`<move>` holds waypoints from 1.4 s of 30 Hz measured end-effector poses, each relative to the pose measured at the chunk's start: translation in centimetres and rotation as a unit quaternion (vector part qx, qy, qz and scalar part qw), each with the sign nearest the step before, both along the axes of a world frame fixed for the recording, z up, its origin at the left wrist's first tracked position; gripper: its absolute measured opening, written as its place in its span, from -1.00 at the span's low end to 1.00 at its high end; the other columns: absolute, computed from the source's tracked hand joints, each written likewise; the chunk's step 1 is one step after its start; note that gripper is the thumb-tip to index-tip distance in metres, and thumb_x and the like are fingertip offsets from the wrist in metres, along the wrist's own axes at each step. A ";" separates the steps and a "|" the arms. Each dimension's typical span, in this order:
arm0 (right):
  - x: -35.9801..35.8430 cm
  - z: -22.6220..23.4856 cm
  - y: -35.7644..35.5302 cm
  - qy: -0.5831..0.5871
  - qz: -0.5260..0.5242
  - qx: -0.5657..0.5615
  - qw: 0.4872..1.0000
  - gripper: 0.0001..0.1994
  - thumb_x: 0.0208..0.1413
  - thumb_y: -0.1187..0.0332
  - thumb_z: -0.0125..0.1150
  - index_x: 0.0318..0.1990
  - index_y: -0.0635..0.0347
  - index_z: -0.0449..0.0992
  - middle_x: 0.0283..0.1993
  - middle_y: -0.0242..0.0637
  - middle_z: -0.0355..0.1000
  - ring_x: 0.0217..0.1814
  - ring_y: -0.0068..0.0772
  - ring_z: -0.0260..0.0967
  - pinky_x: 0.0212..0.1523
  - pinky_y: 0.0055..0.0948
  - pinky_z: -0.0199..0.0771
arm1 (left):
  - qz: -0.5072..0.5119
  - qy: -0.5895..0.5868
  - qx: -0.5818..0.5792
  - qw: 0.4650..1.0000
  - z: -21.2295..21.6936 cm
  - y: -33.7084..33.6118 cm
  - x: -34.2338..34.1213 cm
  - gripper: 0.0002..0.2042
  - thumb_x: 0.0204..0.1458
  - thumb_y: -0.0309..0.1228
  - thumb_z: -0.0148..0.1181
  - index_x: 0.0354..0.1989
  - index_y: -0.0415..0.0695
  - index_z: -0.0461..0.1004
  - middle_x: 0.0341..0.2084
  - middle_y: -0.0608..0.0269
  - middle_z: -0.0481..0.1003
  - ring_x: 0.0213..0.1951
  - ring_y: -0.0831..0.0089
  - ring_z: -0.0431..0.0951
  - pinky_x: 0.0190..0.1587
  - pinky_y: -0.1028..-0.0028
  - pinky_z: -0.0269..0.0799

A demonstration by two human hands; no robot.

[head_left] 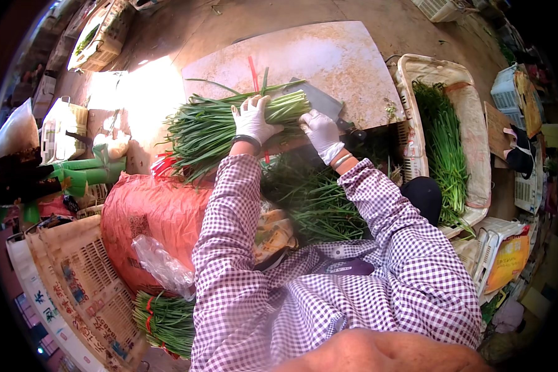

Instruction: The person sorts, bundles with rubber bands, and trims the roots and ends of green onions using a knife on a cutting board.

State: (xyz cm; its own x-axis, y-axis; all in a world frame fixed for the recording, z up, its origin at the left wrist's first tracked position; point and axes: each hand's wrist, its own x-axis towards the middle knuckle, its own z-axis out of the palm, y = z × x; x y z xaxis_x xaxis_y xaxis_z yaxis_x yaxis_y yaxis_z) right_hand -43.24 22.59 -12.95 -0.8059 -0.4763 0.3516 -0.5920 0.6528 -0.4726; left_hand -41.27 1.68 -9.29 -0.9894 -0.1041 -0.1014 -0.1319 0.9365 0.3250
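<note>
Green stalks (198,127), likely light and easily bruised, are best held near their firmer pale ends (289,106), the left hand (255,119) clasping them half-curled from above, the right hand (322,131) curled, its hold unclear.

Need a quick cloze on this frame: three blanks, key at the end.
1. The left grip lies on a bundle of greens and wears a ____ glove.
2. The crate of greens nearest the board stands to its ____ in the picture.
3. The ties around the lower-left bundle are coloured ____.

Missing words: white; right; red
</note>
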 end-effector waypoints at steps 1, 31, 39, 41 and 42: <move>0.2 0.3 0.1 0.002 0.020 -0.017 1.000 -0.87 -0.08 0.36 0.31 -0.35 0.02 0.50 -0.36 -0.28 0.40 -0.24 -0.19 0.44 -0.22 -0.22 0.46 | 0.002 0.003 0.001 1.000 -0.1 -0.1 0.0 -0.13 -0.39 -0.01 0.50 0.23 0.18 0.25 0.24 0.30 0.22 0.33 0.20 0.10 0.35 -0.24 -0.21; 1.2 1.1 -1.4 -0.232 -0.005 0.060 0.971 -0.93 0.00 0.29 0.21 -0.36 -0.03 0.57 -0.27 -0.24 0.50 -0.18 -0.08 0.47 -0.18 -0.19 0.45 | 0.000 -0.033 0.006 0.999 -0.1 -0.1 0.3 0.08 -0.63 -0.02 0.59 0.28 0.22 0.18 0.28 0.29 0.16 0.37 0.17 0.01 0.38 -0.21 -0.27; 2.0 0.1 -2.1 -0.222 -0.069 0.069 0.970 -0.91 0.05 0.29 0.15 -0.32 0.01 0.55 -0.24 -0.18 0.52 -0.18 -0.02 0.49 -0.18 -0.11 0.47 | 0.001 -0.026 0.006 1.000 -0.4 -0.1 0.3 0.08 -0.64 -0.02 0.59 0.27 0.23 0.18 0.27 0.30 0.16 0.37 0.18 0.01 0.38 -0.21 -0.28; 2.2 0.0 -2.1 -0.194 -0.077 0.089 0.974 -0.89 0.07 0.30 0.14 -0.29 0.04 0.53 -0.23 -0.16 0.51 -0.19 -0.01 0.49 -0.19 -0.09 0.48 | 0.003 -0.021 0.007 1.000 -0.5 -0.2 0.3 0.08 -0.64 -0.02 0.59 0.27 0.23 0.18 0.27 0.30 0.17 0.37 0.18 0.02 0.38 -0.22 -0.28; 2.4 0.0 -2.3 -0.171 -0.087 0.109 0.975 -0.88 0.08 0.30 0.13 -0.28 0.06 0.52 -0.23 -0.15 0.50 -0.20 0.00 0.50 -0.20 -0.08 0.48 | 0.004 -0.019 0.008 1.000 -0.6 -0.2 0.4 0.08 -0.64 -0.02 0.59 0.27 0.23 0.18 0.27 0.30 0.17 0.37 0.18 0.02 0.37 -0.22 -0.28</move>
State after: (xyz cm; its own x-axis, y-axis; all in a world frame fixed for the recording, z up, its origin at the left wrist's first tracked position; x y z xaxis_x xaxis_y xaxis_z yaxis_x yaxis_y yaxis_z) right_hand -40.86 20.24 -12.93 -0.9337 -0.3550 -0.0467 -0.2950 0.8366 -0.4615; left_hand -40.92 1.51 -9.84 -0.9839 -0.1096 -0.1409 -0.1515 0.9301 0.3347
